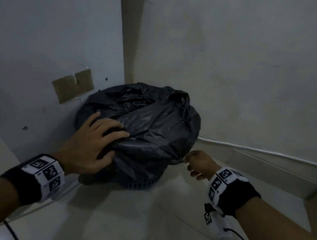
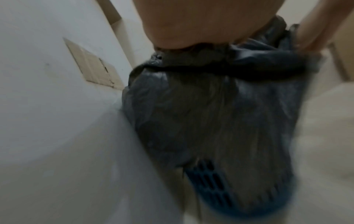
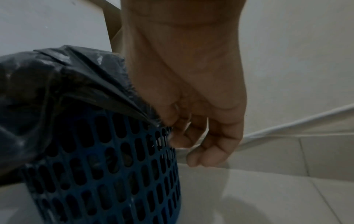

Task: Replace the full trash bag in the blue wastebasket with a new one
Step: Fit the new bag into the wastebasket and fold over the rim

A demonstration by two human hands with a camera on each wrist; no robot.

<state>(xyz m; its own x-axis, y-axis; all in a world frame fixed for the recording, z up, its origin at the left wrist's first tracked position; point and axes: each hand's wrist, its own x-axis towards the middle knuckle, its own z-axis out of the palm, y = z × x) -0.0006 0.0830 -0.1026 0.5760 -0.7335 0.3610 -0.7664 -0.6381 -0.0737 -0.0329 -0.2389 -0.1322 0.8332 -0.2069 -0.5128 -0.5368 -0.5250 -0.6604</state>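
Down in the corner where two pale walls meet: blue wastebasket [image 3: 107, 166] of perforated plastic, standing on the tiled floor [image 1: 141, 226], almost wholly draped by a black trash bag [image 1: 153, 123] bulging above the rim and hanging down the sides. Only a band of blue lattice showing below the bag's hem in the head view, more of it bared on the right side in the right wrist view. Left hand [image 1: 92, 142] spread over the near left top of the bag, fingers [image 1: 113, 126] bent into the plastic and bunching a fold of it, thumb tucked down along the bag's front. Right hand [image 1: 198, 163] at the bag's right edge, thumb and forefinger pinching a drawn-out corner of the film taut away from the basket wall, remaining fingers [image 3: 206, 156] loosely curled below and touching nothing. Left wrist view blurred, showing the bag's gathered edge under the palm and the blue lattice low down. Two tan patches [image 1: 72, 86] stuck to the left wall [image 1: 44, 37] just behind the basket. White cable [image 1: 258, 151] running along the base of the right wall [image 1: 258, 72]. Marker-printed wristbands [image 1: 48, 174] on both forearms.
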